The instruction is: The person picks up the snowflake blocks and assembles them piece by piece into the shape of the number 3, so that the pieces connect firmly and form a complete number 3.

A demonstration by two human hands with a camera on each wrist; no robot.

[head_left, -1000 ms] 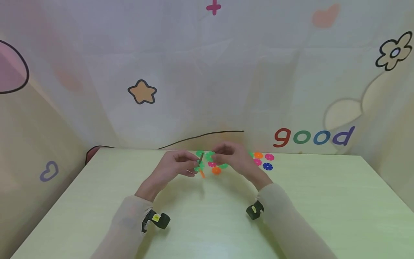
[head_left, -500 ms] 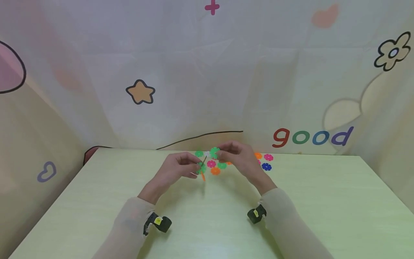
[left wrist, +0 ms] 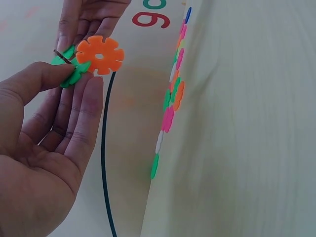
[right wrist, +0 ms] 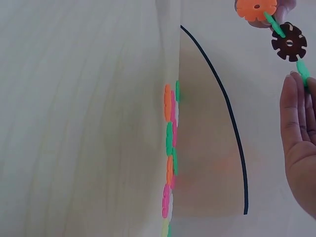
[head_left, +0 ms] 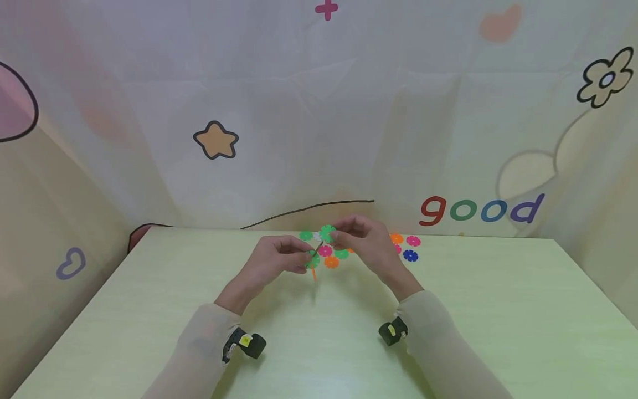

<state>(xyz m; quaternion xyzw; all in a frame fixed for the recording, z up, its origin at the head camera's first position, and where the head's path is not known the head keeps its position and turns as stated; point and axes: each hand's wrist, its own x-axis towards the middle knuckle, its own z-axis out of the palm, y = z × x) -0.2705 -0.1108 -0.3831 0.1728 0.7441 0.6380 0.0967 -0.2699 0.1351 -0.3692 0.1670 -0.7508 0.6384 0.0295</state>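
The left hand (head_left: 271, 261) pinches a small chain of slotted plastic discs (left wrist: 91, 59) between thumb and fingers (left wrist: 81, 113), held in the air above the desk (head_left: 149, 310): an orange disc (left wrist: 100, 54) slotted onto green ones, with a brown disc (right wrist: 289, 43) further along. These pieces look light, thin and stiff, likely slippery on the flats, so the rims near the slots seem the surest hold; the joints may pop apart if twisted. The right hand (head_left: 361, 244) grasps a green disc (head_left: 327, 233) at the chain's far end, though its fingertips are blurred. Loose discs (head_left: 405, 247) lie behind and to the right, near the backdrop (head_left: 478, 210), clear of the hands.
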